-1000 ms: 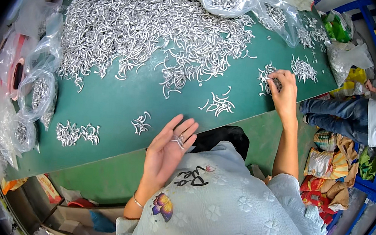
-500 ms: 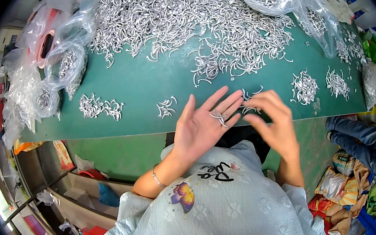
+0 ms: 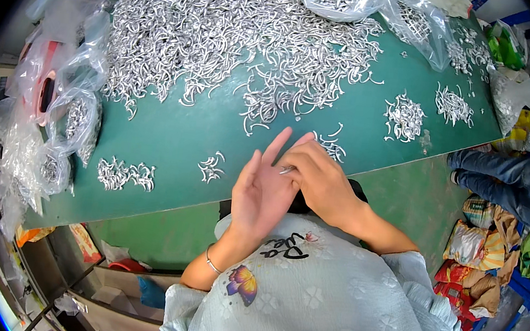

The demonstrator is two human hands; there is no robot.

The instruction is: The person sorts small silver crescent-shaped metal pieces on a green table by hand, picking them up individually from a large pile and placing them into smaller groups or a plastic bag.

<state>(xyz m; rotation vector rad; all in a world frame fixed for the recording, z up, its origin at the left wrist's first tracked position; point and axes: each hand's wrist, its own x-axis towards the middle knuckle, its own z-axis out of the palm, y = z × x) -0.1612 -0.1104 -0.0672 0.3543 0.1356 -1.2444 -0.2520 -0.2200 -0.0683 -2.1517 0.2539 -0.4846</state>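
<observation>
In the head view, a silvery curved metal piece (image 3: 287, 170) showed at the right hand's fingertips, against the left hand's fingers: about one o'clock from the left palm, past nine o'clock from the right knuckles. The left hand (image 3: 260, 197) was spread, palm upward; the right hand (image 3: 327, 189) curled over it, though whether it gripped the piece could not be told. Those fingers covered most of the piece, hiding its long axis. From there, a small cluster (image 3: 212, 167) lay at nine o'clock, a loose group (image 3: 332, 146) nearer at two, and a large heap (image 3: 208, 35) at eleven. Green worktop (image 3: 170, 138) separated heap from cluster, and its near edge passed beneath the hands.
</observation>
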